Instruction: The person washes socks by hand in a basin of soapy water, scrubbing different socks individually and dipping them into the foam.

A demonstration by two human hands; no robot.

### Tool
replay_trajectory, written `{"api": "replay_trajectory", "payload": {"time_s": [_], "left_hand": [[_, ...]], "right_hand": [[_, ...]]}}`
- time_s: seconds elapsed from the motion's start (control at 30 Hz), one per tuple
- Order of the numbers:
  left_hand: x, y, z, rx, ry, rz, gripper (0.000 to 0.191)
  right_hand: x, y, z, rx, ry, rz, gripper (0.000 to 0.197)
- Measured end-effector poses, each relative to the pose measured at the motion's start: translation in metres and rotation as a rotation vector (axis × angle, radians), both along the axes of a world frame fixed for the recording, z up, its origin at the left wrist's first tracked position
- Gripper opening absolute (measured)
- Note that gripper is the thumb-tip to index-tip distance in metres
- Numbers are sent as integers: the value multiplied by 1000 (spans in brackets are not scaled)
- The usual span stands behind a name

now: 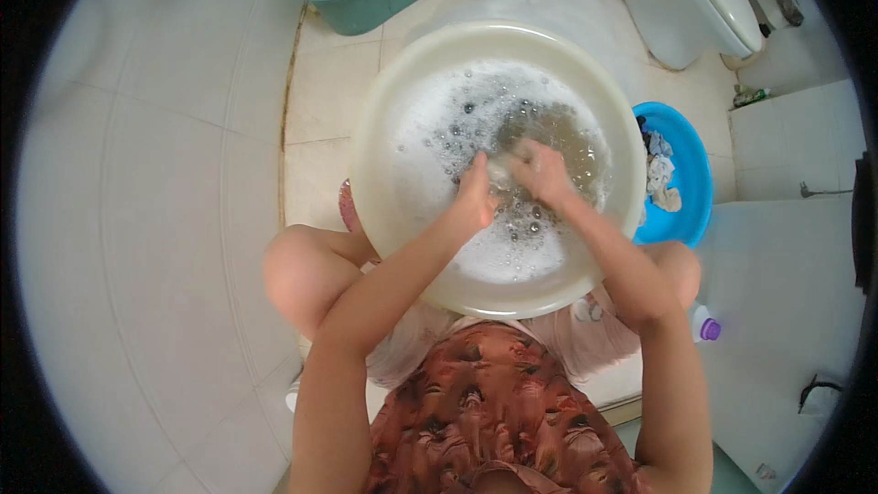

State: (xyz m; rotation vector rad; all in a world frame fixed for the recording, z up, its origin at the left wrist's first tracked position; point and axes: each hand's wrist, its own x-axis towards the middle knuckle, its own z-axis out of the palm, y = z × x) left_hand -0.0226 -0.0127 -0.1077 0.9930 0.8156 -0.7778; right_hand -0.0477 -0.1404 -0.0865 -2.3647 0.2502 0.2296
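Note:
A large cream plastic basin (pixel 391 247) stands in front of me between my knees, holding cloudy water under white soap suds (pixel 425 123). Over its middle, my left hand (pixel 477 193) and my right hand (pixel 542 171) are close together. A small pale wet thing (pixel 499 173), which looks like cloth, lies between them, and both hands appear to grip it. Motion blurs the fingers of my right hand. Brownish water shows through the foam around that hand. What lies under the foam is hidden.
A blue basin (pixel 696 171) with several small crumpled cloths (pixel 660 168) is at the right. A green tub (pixel 370 0) stands beyond, near the left wall. A toilet (pixel 675 7) is at the far right. A purple-capped bottle (pixel 706 326) stands by my right knee.

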Motion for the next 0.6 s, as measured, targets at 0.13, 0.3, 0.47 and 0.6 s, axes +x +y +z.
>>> {"api": "replay_trajectory", "payload": {"time_s": [0.13,0.3,0.47,0.6], "left_hand": [[-21,4,-44,-447,-230,-26,51],[-8,-10,-62,-1000,-170,10,29],[-1,1,-16,-571,41,25,25],[-7,-12,6,-333,-19,-41,23]], "right_hand": [[-21,68,54,289,-293,94,25],[-10,45,-2,-473,-544,327,27],[-19,66,29,-94,-402,26,25],[-10,37,21,-72,-453,42,22]]}}
